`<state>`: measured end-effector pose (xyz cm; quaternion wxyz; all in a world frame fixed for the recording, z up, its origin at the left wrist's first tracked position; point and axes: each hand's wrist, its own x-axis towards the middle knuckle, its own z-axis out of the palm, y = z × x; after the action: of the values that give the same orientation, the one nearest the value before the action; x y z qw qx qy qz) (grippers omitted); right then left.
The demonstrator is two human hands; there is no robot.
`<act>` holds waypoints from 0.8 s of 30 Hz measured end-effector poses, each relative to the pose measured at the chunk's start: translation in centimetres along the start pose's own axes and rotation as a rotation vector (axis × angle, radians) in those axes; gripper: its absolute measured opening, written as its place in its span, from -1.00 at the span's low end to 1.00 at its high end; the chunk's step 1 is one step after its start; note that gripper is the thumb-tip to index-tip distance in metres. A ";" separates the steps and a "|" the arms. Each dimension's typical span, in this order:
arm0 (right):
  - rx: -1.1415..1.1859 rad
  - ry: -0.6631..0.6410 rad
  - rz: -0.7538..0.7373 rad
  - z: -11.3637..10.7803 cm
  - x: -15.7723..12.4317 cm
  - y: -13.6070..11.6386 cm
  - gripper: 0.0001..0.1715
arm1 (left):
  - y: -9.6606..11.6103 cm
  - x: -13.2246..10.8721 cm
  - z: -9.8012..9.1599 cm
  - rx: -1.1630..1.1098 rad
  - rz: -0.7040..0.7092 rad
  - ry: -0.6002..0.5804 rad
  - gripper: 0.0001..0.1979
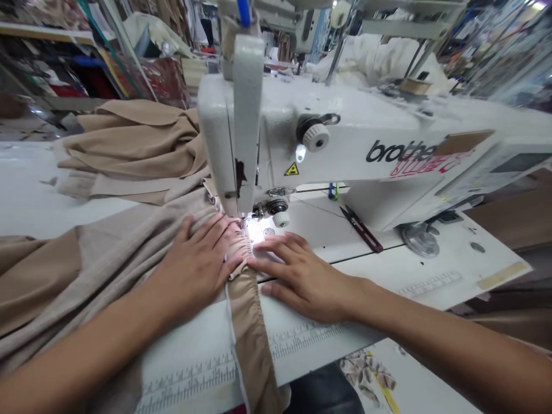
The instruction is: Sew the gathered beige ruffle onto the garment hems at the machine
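Note:
Under the lit needle area of a white sewing machine (284,149) lies a gathered tan fabric strip (252,328), which hangs down over the table's front edge. My left hand (196,259) lies flat on the greyish-beige fabric (129,241) left of the needle, fingertips close to the presser foot. Its thumb touches the gathered edge of the strip. From the right, my right hand (302,276) rests on the table with fingers apart, the index fingertip at the strip's edge. The needle itself is hard to make out in the glare.
Red-handled thread snips (362,230) lie beneath the machine arm. Bunched tan cloth (138,144) is piled behind on the left. Printed rulers (190,379) run along the table front. A clear round disc (420,240) sits at right; fabric scraps (368,376) lie below.

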<state>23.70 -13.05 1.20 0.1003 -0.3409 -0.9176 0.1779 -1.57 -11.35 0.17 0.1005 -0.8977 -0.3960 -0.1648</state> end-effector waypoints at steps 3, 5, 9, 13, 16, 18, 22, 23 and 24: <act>0.094 0.053 0.028 0.2 -2.4 -1.0 -0.48 | 4.0 -2.3 -3.0 -0.046 -0.003 0.119 -0.65; 0.146 0.138 0.053 0.6 -3.8 -1.6 -0.51 | 7.1 -4.4 -4.0 -0.134 0.023 0.128 -0.78; 0.183 0.282 0.095 1.6 -5.0 -1.9 -0.53 | 11.0 -7.1 -3.2 -0.272 0.034 0.014 -0.84; 0.178 0.287 0.096 1.8 -5.1 -1.8 -0.53 | 11.4 -7.5 -2.5 -0.495 -0.056 0.020 -0.75; 0.174 0.286 0.096 1.7 -5.1 -1.8 -0.53 | 11.4 -7.4 -3.2 -0.589 -0.078 0.060 -0.75; 0.172 0.285 0.098 1.7 -5.1 -1.9 -0.53 | 11.6 -7.3 -3.6 -0.601 -0.067 0.060 -0.75; 0.173 0.272 0.074 1.5 -4.5 -2.2 -0.53 | 12.1 -6.8 -3.2 -0.587 -0.034 0.078 -0.76; 0.167 0.261 0.066 1.4 -4.2 -2.3 -0.53 | 12.3 -6.8 -2.8 -0.585 -0.031 0.085 -0.77; 0.157 0.244 0.058 1.3 -4.0 -2.3 -0.54 | 12.4 -6.8 -2.4 -0.585 -0.034 0.081 -0.77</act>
<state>24.89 -17.67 0.65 0.2322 -0.3776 -0.8717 0.2090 2.84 -24.99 -0.78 -0.1493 -0.8745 -0.3424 -0.3095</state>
